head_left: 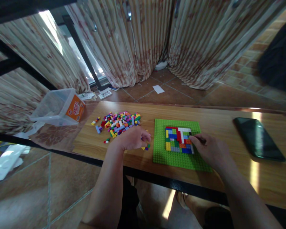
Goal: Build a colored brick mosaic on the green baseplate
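A green studded baseplate (159,152) lies on the wooden table. On it sits a block of multicoloured building bricks (173,140), with a red and white part on top. My right hand (212,151) is over the plate's right side, its thumb and fingertips pinched together at the right edge of the built bricks; anything between them is hidden. Left of the plate, my left hand (133,138) hovers with curled fingers above a few small loose bricks (146,147). What it holds, if anything, is too small to tell. Beyond it spreads a heap of loose bricks (120,122).
A dark phone-like slab (258,138) lies at the right of the wooden table (138,162). Off the table's left end stands a clear plastic bin (54,105) with an orange label. Curtains (145,41) hang behind, and a white paper (158,89) lies on the tiled floor.
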Motion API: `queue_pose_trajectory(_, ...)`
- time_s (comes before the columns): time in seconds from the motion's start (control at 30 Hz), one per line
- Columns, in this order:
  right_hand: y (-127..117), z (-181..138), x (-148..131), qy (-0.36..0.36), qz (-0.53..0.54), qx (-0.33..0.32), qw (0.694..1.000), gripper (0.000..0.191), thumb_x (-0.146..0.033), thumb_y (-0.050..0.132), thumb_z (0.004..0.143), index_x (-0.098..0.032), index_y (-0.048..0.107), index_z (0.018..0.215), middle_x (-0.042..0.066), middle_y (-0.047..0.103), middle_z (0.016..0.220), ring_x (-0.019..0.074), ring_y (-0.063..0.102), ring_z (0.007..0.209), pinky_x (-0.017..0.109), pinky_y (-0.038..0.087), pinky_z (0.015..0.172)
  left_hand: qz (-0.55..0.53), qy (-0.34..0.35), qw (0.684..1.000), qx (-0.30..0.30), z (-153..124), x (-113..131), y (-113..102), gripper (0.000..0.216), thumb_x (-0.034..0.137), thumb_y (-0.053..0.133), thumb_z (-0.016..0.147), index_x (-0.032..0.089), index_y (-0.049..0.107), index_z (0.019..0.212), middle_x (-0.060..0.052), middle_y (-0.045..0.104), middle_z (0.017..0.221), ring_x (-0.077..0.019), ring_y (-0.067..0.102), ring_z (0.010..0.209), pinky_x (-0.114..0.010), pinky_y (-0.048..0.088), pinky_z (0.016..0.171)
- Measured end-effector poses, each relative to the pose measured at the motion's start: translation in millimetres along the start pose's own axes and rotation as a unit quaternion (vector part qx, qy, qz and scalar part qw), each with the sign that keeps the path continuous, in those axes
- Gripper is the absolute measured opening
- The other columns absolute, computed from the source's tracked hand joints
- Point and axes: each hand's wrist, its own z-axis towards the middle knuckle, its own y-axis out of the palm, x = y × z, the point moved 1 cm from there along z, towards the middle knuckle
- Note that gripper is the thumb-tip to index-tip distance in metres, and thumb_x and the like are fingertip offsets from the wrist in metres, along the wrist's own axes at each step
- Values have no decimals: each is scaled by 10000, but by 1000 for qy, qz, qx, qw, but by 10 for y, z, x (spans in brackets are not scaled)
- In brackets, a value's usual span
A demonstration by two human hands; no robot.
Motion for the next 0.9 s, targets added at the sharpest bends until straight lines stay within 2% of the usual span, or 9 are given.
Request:
queue_pose_trajectory(0.13,-14,9,-9,1,13,-3,1000,393,-518,486,872,-210,731,872,76,725,769,246,643,678,328,392,581,-24,-15,999,39,-77,-5,-95,169,142,634,731,195,752,840,0,721,760,-124,610,661,-235,438,624)
queue_pose_trajectory(0.23,-76,3,-66,22,29,51,998,378,-510,498,864,-203,717,832,74,705,726,240,630,649,328,390,579,-51,-42,983,173,-120,-88,-205,166,188,592,785,179,741,859,-11,712,754,-125,597,660,-239,439,621)
queue_pose_trajectory(0.33,-136,-43,-210,27,60,158,985,377,-500,494,880,-189,703,829,69,681,698,222,609,620,331,408,591,-108,-48,937,327,-128,-224,-280,162,228,589,807,158,726,856,-24,712,768,-132,605,687,-244,454,634)
queue_pose_trajectory(0.4,-112,-98,-375,-22,115,183,976,348,-482,513,892,-191,696,843,58,683,738,198,609,633,322,440,618,-159,-44,903,397,-122,-311,-299,171,254,600,807,159,725,874,-24,714,774,-132,610,691,-241,464,633)
queue_pose_trajectory(0.47,-18,-169,-592,-100,168,158,968,298,-448,531,909,-203,690,848,44,692,805,176,620,674,306,469,659,-196,-41,876,438,-116,-371,-303,180,266,616,795,161,725,893,-21,715,780,-129,611,690,-237,469,629)
queue_pose_trajectory(0.57,211,-297,-961,-222,188,113,950,232,-383,544,931,-219,692,859,38,693,865,176,635,789,307,489,748,-224,-44,862,453,-119,-397,-295,183,271,626,784,160,725,892,-18,712,782,-125,610,697,-233,473,635)
queue_pose_trajectory(0.63,378,-372,-1175,-273,160,84,945,203,-353,555,930,-215,702,908,66,689,952,202,623,883,334,484,792,-237,-52,863,443,-126,-391,-287,188,278,619,789,158,721,891,-15,708,776,-122,606,691,-232,477,637)
queue_pose_trajectory(0.73,569,-435,-1377,-297,106,57,947,153,-316,602,898,-208,710,913,88,673,985,240,583,931,376,465,802,-243,-56,870,426,-139,-381,-284,195,291,610,793,153,715,882,-16,706,785,-121,604,696,-230,480,640)
queue_pose_trajectory(0.9,706,-464,-1473,-280,43,70,956,82,-227,622,877,-207,692,841,90,666,935,251,542,896,390,432,763,-235,-58,875,419,-178,-389,-314,217,303,601,789,149,717,888,-18,704,788,-127,603,704,-226,474,638)
